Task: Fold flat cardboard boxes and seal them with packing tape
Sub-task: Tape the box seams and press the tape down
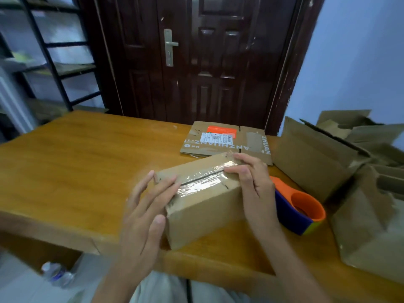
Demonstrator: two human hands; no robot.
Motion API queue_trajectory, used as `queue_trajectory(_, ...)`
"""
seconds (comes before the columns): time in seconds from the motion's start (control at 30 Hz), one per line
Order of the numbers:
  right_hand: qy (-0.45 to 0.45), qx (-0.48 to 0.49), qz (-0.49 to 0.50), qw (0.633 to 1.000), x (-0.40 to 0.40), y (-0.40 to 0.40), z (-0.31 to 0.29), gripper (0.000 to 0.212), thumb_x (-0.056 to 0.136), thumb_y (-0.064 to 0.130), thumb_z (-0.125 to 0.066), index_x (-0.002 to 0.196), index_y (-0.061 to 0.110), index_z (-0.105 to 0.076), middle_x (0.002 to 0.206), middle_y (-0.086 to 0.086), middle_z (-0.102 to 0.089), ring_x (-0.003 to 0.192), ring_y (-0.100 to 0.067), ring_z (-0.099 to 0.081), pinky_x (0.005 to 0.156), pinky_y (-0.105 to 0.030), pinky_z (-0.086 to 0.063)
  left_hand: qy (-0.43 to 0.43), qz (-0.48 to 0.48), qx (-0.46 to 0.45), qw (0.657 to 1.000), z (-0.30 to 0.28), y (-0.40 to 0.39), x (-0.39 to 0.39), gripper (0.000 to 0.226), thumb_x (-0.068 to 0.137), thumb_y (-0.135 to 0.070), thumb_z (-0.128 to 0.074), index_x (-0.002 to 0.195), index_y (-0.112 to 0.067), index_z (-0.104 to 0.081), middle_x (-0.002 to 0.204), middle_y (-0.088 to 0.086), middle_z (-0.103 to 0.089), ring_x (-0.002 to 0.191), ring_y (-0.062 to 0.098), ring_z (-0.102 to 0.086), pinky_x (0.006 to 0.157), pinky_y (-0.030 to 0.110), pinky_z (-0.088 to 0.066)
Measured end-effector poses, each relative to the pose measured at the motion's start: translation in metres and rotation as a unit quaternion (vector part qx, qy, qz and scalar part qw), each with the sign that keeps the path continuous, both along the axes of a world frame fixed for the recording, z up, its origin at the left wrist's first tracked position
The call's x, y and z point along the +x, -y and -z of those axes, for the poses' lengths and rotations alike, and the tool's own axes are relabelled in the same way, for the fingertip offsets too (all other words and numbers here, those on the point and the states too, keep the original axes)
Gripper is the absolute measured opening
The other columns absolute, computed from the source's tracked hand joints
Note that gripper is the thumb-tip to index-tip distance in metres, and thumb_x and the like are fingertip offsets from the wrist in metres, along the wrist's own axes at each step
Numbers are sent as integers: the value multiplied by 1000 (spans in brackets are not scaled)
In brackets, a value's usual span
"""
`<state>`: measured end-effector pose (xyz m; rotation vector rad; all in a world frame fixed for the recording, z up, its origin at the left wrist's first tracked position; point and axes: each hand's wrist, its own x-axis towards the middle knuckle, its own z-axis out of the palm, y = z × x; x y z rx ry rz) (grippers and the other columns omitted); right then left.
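A small folded cardboard box (203,206) stands on the wooden table (76,162) near its front edge. Clear packing tape (203,178) runs along the seam on its top. My left hand (144,213) lies against the box's left end with straight, spread fingers, its fingertips on the top near the tape. At the right end, my right hand (253,182) rests over the box, fingers laid on the top and on the tape's end. The orange and blue tape dispenser (299,208) lies on the table just right of the box, partly behind my right wrist.
A flat cardboard box (227,141) with a label and white lettering lies behind the small box. Several opened and assembled boxes (328,158) crowd the table's right side. A dark door stands behind the table, a black shelf rack (54,62) at left, a plastic bottle (58,273) on the floor.
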<state>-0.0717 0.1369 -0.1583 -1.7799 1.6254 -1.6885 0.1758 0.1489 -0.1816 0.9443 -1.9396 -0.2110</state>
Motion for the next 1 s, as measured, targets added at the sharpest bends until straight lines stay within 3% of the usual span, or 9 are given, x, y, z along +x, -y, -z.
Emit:
queue_trajectory(0.17,-63,67,12,996,3,36,-21,29,110,38,-47,130,30,-67,131,13,-63,125,-5,-55,109,-42,-48,58,24,-92,994,-8,-6,5,40,105,-24,-49,143,-27,-64,142,0,-59,145,31,-43,116,50,-36)
queue_trajectory(0.27,-148,135,87,976,-15,27,-39,35,109,49,-40,134,34,-60,131,8,-64,119,-11,-59,95,-38,-54,75,-21,-92,993,-14,1,-18,34,105,-37,-52,134,-38,-70,126,-3,-63,118,24,-54,88,43,-40)
queue_trajectory(0.37,-325,213,241,889,-54,-12,-35,48,104,60,-41,143,33,-52,135,3,-60,119,-16,-58,93,-38,-56,95,-69,-60,991,-27,1,-44,28,101,-51,-58,120,-42,-77,114,-8,-64,105,22,-53,76,33,-22)
queue_trajectory(0.43,-391,291,262,833,-73,-31,-19,62,99,69,-44,149,32,-42,141,-2,-54,126,-23,-54,99,-42,-54,104,-83,-43,990,-33,4,-55,33,93,-56,-60,116,-41,-79,111,-9,-65,103,21,-53,78,32,-22)
queue_trajectory(0.53,-423,337,240,806,-89,-39,7,76,92,72,-56,154,35,-32,145,-1,-51,129,-22,-52,101,-40,-53,135,-89,-55,985,-36,5,-66,41,90,-63,-58,115,-39,-78,110,-8,-67,100,18,-48,77,32,-22)
queue_trajectory(0.67,-363,283,228,858,-99,-45,20,75,88,65,-68,151,38,-38,142,2,-53,126,-18,-51,100,-40,-52,181,-73,-55,979,-38,10,-69,52,94,-72,-47,125,-38,-73,112,-8,-63,97,18,-48,76,34,-29)
queue_trajectory(0.8,-103,161,104,976,-103,-72,-1,54,85,48,-81,134,40,-59,119,14,-65,104,-7,-63,76,-21,-52,135,-47,-18,990,-49,7,-63,48,104,-65,-40,129,-36,-69,112,-16,-60,98,12,-49,85,40,-40)
queue_trajectory(0.9,47,137,-43,988,-97,-96,-33,41,82,45,-79,122,46,-66,108,8,-74,92,-13,-72,69,-24,-59,122,-53,-6,991,-68,3,-68,45,105,-58,-37,128,-36,-68,116,-19,-59,106,7,-52,99,38,-37)
queue_trajectory(1.0,44,119,-126,984,-88,-111,-53,48,76,47,-75,124,41,-69,109,-2,-75,88,-21,-73,71,-24,-59,55,-6,66,996,-89,-12,-80,50,106,-60,-32,132,-34,-66,125,-22,-61,118,1,-51,103,31,-43)
